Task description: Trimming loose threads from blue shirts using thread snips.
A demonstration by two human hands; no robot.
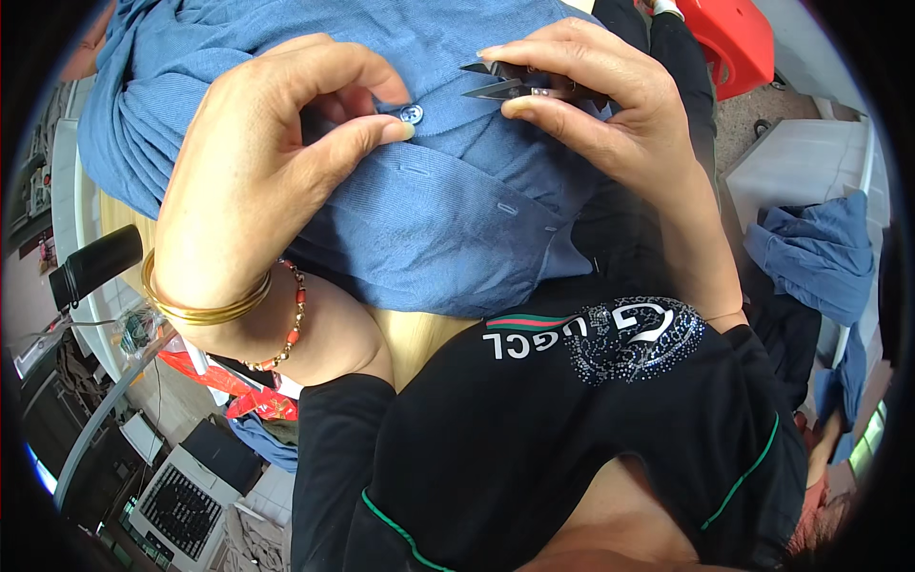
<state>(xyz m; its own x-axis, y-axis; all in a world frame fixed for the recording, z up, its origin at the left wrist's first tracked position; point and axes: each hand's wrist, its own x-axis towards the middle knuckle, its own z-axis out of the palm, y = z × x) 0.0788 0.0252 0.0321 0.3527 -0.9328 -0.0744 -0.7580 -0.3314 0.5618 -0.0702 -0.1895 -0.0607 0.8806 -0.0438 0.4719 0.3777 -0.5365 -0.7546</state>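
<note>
A blue shirt (429, 229) with fine ribbing lies bunched across my lap and a pale wooden surface. My left hand (248, 143) is closed at its placket, with a small round blue button (411, 113) between thumb and index fingertips. To the right, a little above the fabric, my right hand (620, 105) grips a pair of dark thread snips (503, 88). The snips' blades are apart and point left toward the button. Several stitched buttonholes (413, 170) show on the flap below. Any thread at the button is too small to make out.
A red plastic stool (739, 43) stands at the far right. Below it, more blue cloth (820, 253) hangs by a white container (791, 157). On the left are a black cylindrical object (95, 265), a red plastic bag (262, 400) and a keyboard-like panel (181, 510).
</note>
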